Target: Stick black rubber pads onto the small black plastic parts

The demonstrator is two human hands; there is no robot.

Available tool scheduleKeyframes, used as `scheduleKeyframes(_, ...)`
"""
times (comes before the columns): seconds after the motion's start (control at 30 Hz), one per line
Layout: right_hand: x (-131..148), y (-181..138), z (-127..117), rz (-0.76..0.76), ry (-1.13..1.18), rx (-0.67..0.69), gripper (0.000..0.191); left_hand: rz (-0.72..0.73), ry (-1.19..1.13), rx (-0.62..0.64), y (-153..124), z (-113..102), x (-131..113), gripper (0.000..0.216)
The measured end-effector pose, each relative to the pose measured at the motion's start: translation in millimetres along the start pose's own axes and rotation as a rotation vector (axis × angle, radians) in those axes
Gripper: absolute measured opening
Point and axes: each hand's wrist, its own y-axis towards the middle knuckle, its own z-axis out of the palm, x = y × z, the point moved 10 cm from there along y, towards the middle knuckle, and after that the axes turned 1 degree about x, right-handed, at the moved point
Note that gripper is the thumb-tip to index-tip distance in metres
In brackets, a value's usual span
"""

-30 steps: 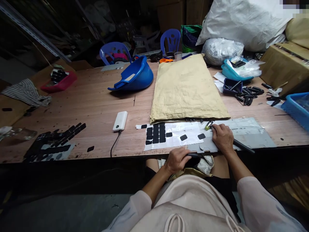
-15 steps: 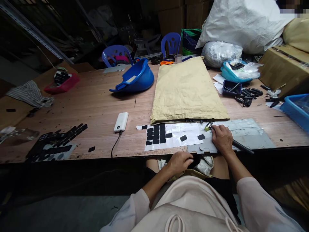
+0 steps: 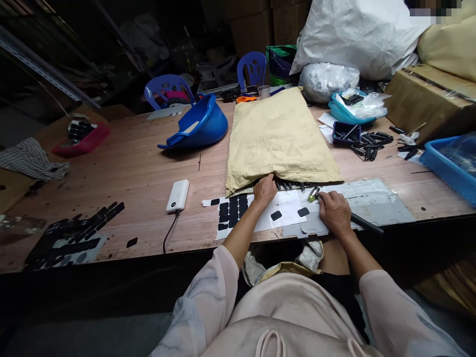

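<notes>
My left hand (image 3: 265, 190) is at the near edge of a large tan cloth sack (image 3: 282, 134), its fingers closed on the raised lip. Small dark pieces show in the sack's mouth just right of that hand. Wrapped in my right hand (image 3: 335, 212) is a small hammer (image 3: 366, 224), its black handle slanting toward the table's front edge. The hammer's metal head has a yellow-green end and rests by the sack. Between and below my hands lies a white sheet (image 3: 267, 224) bearing black rounded pads (image 3: 233, 210), partly covered by my left forearm.
A white power bank (image 3: 177, 196) with a cable lies left of the sheet, and a blue basin (image 3: 204, 124) sits tilted behind it. Black pad strips (image 3: 100, 220) lie far left. At right are black handle-like parts (image 3: 372, 144), a blue tray (image 3: 451, 163) and a cardboard box (image 3: 427, 104).
My left hand has moved from my lap up and forward to the sack's near lip, which is now lifted there. My right hand stays on the hammer. The whole view has shifted slightly.
</notes>
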Motion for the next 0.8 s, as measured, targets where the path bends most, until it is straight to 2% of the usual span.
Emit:
scheduleKeyframes(0.1, -0.3, -0.2, 1.1, 0.010, 0.007, 0.010, 0.027, -0.064, -0.057, -0.061, 3.9, 2.6, 2.3, 0.027)
scheduleKeyframes(0.23, -0.9, -0.1, 1.7, 0.018, 0.014, 0.018, 0.027, -0.155, -0.117, -0.097, 4.5, 11.4, 2.2, 0.027)
scheduleKeyframes(0.43, -0.7, 0.4, 0.3, 0.014, 0.000, 0.010, 0.026, -0.218, -0.068, 0.038, -0.8, 13.4, 15.4, 0.013)
scheduleKeyframes(0.53, 0.1, 0.4, -0.4, 0.012, -0.006, 0.006, 0.026, -0.154, -0.078, 0.113, -14.6, 11.6, 24.8, 0.009)
scheduleKeyframes(0.67, -0.1, 0.9, 0.1, 0.016, 0.002, 0.016, 0.027, 0.047, -0.202, 0.167, -41.0, 21.7, 21.1, 0.019)
scheduleKeyframes(0.8, -2.3, 1.3, 0.3, 0.025, 0.009, 0.019, 0.026, 0.213, -0.271, 0.132, -59.3, 39.6, 10.9, 0.020)
